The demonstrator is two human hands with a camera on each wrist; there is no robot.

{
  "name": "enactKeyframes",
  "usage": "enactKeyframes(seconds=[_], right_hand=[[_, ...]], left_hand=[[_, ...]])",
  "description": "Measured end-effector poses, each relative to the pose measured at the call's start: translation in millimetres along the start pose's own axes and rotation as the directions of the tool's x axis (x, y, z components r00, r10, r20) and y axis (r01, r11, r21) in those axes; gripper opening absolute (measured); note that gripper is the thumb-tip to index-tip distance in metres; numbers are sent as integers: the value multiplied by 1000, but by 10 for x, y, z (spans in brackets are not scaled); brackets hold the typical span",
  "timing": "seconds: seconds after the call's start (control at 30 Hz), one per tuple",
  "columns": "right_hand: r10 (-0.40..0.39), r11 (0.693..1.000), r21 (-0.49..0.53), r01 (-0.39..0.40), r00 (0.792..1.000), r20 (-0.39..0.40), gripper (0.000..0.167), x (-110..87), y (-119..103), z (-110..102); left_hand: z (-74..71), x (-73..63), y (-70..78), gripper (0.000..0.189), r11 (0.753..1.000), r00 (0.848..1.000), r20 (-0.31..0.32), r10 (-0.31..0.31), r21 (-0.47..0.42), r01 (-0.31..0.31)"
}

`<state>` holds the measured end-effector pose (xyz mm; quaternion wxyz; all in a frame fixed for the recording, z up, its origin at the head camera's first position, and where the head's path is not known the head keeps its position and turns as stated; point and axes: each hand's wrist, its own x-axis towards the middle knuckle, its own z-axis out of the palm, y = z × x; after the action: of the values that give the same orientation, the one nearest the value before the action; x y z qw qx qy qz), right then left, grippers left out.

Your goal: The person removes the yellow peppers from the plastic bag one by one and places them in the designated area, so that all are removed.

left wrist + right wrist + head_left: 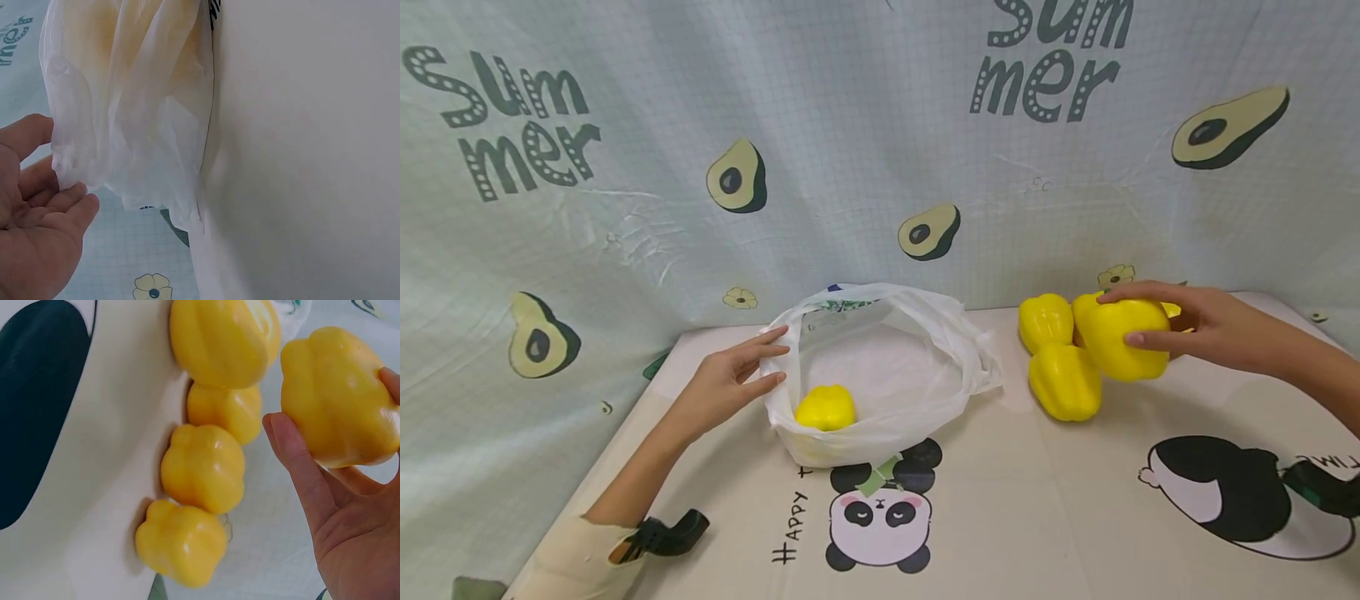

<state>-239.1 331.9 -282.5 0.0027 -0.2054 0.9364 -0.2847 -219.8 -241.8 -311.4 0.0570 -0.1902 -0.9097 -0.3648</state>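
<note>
On the table, a white plastic bag lies with its mouth spread wide, and one yellow bell pepper sits inside near its front left. My left hand holds the bag's left rim between thumb and fingers; up close, the thin plastic hangs in folds by the fingertips. At the right, my right hand grips another yellow bell pepper, thumb on one side and fingers on the other. It is raised off the table, as the right wrist view shows.
Several more yellow bell peppers stand clustered by the right hand, partly hidden by the held one; the right wrist view shows them in a row. A cloth printed with avocados hangs behind the table. A panda print marks the tabletop.
</note>
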Motion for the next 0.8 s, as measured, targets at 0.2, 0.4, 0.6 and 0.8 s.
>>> enactKeyframes(seconds=[0.2,0.4,0.6,0.8], right_hand=[[45,999,29,-45,999,4,50,-88,96,4],[60,996,58,-62,998,27,50,-172,185,3],[58,991,119,-64,997,56,47,-210,245,14],[94,977,186,-106,993,76,48,-237,279,56]], left_hand=[[14,0,1,43,1000,1000,0,7,-2,-7],[32,10,-2,40,999,1000,-2,23,34,-23],[49,14,10,42,998,1000,-4,16,61,-15],[75,18,1,39,997,1000,-10,29,78,-29]])
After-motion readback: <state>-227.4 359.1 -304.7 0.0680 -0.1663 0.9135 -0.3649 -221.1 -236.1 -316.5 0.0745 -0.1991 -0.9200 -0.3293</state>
